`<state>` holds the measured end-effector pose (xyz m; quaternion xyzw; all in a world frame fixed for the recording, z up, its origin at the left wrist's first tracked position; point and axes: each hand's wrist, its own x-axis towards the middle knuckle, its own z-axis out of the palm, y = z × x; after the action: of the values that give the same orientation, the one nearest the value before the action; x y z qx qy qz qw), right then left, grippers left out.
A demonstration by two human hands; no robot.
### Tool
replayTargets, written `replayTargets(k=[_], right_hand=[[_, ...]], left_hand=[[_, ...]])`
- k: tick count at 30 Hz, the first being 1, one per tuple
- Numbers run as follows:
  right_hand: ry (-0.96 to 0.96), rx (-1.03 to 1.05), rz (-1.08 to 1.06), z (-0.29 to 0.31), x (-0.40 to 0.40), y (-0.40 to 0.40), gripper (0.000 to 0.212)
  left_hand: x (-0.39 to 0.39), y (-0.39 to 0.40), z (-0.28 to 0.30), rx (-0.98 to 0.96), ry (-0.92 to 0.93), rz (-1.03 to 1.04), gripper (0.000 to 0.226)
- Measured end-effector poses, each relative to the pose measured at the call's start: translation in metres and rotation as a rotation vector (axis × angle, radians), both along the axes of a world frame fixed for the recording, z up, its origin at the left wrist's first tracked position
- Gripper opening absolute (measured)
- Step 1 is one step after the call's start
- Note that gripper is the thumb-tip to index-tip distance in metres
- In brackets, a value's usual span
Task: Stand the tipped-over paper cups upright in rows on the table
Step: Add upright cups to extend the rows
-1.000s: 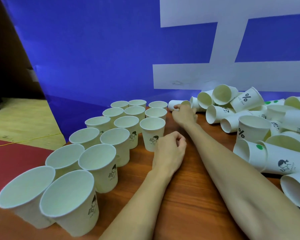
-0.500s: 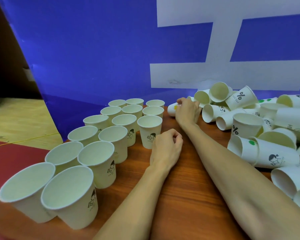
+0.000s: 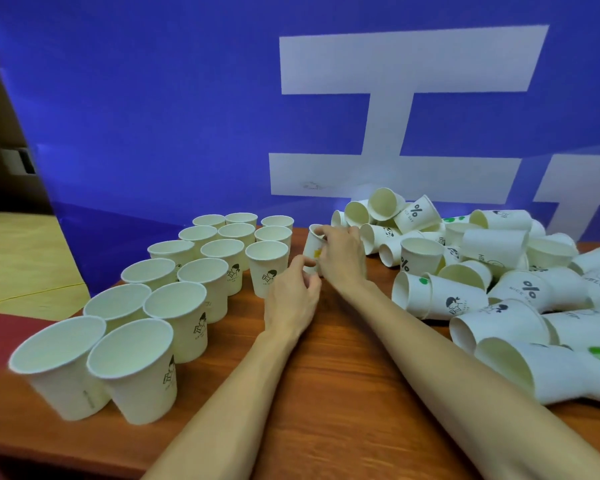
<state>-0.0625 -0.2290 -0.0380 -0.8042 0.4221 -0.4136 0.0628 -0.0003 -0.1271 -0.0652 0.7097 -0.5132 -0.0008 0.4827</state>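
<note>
Several white paper cups stand upright in rows (image 3: 201,271) on the left half of the wooden table (image 3: 343,393). A heap of tipped-over cups (image 3: 492,271) lies on the right. My right hand (image 3: 340,254) grips a white cup with a yellow mark (image 3: 313,249), held nearly upright just right of the nearest third-row cup (image 3: 267,266). My left hand (image 3: 291,296) sits in front of it, its thumb and fingertips touching the cup's lower part.
A blue backdrop with white bars (image 3: 395,133) rises right behind the table. The table's left edge runs beside the nearest upright cups (image 3: 94,365), with red and yellow floor (image 3: 21,265) beyond it.
My right hand pulled the cup from the heap's edge toward the rows and tipped it nearly upright. My left hand moved forward and reached the cup's base.
</note>
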Motion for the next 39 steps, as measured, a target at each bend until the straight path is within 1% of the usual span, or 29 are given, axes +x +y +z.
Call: replayTargets(k=[5,9,13,18,21,23,25,27,28,31,34,39], right_hand=[[-0.053,-0.051,0.123,-0.004,-0.013,0.017,0.042],[-0.13,-0.076,0.182,-0.011,-0.02,0.022,0.043],[-0.195,-0.097,0.236,-0.02,-0.023,0.024,0.045],[-0.315,-0.102,0.215,-0.018,-0.023,0.024,0.047],[-0.388,0.006,0.132,-0.022,-0.027,0.021,0.051],[-0.338,0.132,0.056,-0.026,-0.033,0.016,0.055],[-0.215,0.282,-0.014,-0.031,-0.038,0.01,0.056],[-0.097,0.389,-0.033,-0.036,-0.042,0.008,0.055],[-0.054,0.408,-0.027,-0.037,-0.043,0.008,0.053],[0.048,0.361,0.006,-0.037,-0.041,0.012,0.043],[0.133,0.316,0.015,-0.036,-0.04,0.015,0.036],[0.21,0.27,0.013,-0.036,-0.041,0.019,0.03]], left_hand=[[0.002,0.001,0.007,-0.145,-0.078,0.048,0.026],[0.004,0.003,0.008,-0.131,-0.158,0.033,0.028],[0.008,0.005,0.009,-0.108,-0.181,0.032,0.037],[0.012,0.003,0.009,-0.107,-0.177,0.057,0.038],[0.013,0.003,0.009,-0.073,-0.204,0.072,0.033],[0.012,0.004,0.01,-0.049,-0.207,0.081,0.026],[0.01,0.006,0.013,-0.044,-0.215,0.092,0.019],[0.011,0.008,0.014,-0.044,-0.234,0.093,0.014],[0.011,0.009,0.016,-0.043,-0.236,0.084,0.013],[0.008,0.013,0.021,-0.021,-0.283,0.052,0.016],[0.003,0.017,0.028,0.064,-0.376,0.018,0.02],[0.0,0.041,0.03,0.115,-0.477,0.009,0.021]])
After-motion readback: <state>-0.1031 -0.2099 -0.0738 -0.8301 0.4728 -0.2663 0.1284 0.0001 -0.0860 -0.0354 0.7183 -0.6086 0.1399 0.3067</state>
